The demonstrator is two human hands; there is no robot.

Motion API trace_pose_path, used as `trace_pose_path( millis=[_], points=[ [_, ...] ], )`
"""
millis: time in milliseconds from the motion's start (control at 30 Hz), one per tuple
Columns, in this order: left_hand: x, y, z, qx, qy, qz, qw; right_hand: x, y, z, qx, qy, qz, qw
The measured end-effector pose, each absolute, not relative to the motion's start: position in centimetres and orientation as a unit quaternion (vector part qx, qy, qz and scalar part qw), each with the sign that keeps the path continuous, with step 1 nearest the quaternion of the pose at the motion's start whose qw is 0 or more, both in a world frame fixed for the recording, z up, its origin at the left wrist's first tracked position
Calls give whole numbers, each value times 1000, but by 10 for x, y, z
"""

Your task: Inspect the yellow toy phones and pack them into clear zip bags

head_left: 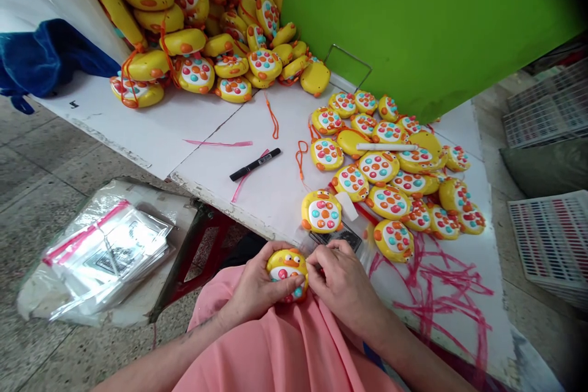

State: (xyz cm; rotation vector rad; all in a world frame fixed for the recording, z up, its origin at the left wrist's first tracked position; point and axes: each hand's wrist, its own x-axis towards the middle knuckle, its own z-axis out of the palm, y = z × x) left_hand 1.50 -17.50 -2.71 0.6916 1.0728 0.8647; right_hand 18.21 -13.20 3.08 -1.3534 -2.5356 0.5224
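Holding the yellow toy point(300, 256) over the pink garment point(275, 349), button side up: left hand point(260, 280) clasps it, thumb across the front. Right hand point(340, 272) at toy's right edge, fingers drawn in; cannot tell whether they pinch anything. Judgement: left grip should stay firm against any tug, thumb light on the buttons, right fingertips precise. Spare toy point(324, 211) lies just beyond, on the surface point(271, 208); best not nudged.

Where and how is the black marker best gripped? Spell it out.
Probably mid-barrel, from above, pinching the black marker across its narrow width: it is slim and lies flat on the white tabletop, with nothing on top of it.
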Motion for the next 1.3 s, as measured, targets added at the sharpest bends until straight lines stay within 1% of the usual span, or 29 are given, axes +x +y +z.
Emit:
trace_pose_path(
  millis=[600, 867, 1133, 1300],
  points=[
    [15, -175, -30, 314, 487, 390, 716, 181, -132, 28, -459, -867, 162, 107],
    [15, -175, -28, 305, 485, 392, 719, 183, -134, 32, -461, -860, 188, 116],
    [15, -176, -32, 308, 479, 394, 721, 182, -132, 32, -453, -867, 178, 105],
    [15, -176, -30, 307, 478, 395, 722, 179, -129, 37, -448, -878, 150, 78]
  ],
)
